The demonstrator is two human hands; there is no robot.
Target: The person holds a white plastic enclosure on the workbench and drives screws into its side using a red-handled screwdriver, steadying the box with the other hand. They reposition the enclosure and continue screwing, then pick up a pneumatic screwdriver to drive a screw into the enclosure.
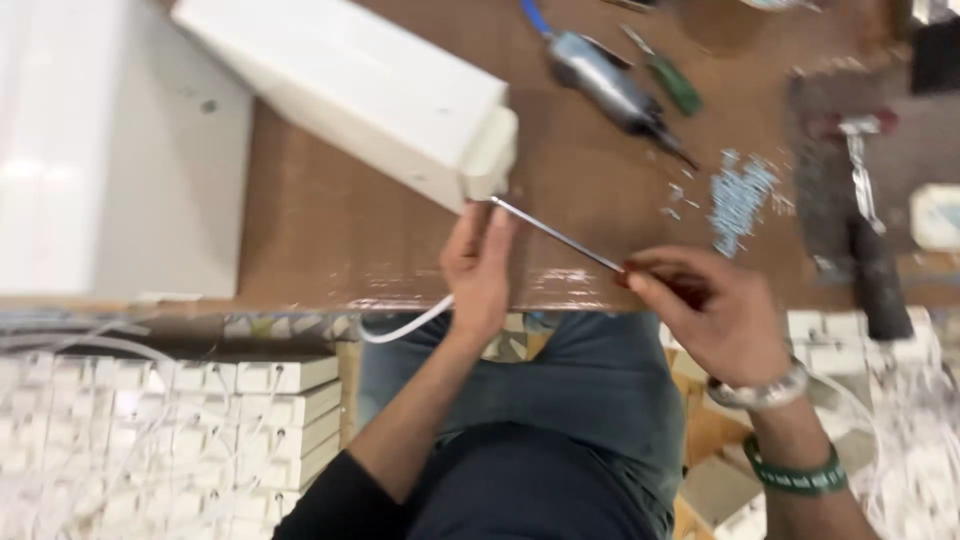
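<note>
1. Screwdriver (560, 236): thin steel shaft, dark red handle (blurred), gripped in the closed right hand (715, 315) above the brown table (330, 230) edge.
2. Its tip reaches the left hand (478, 265), fingers pinching at the white box (360, 85) end cap, white cable (405, 325) trailing below.

Bare counter (340, 230) lies open along the near edge, left of the left hand (478, 268). The long white housing (350, 80) blocks the far left corner. Toward the right edge, a power driver (610, 90), scattered screws (740, 195) and a dark-handled tool (875, 275) crowd the way.
</note>
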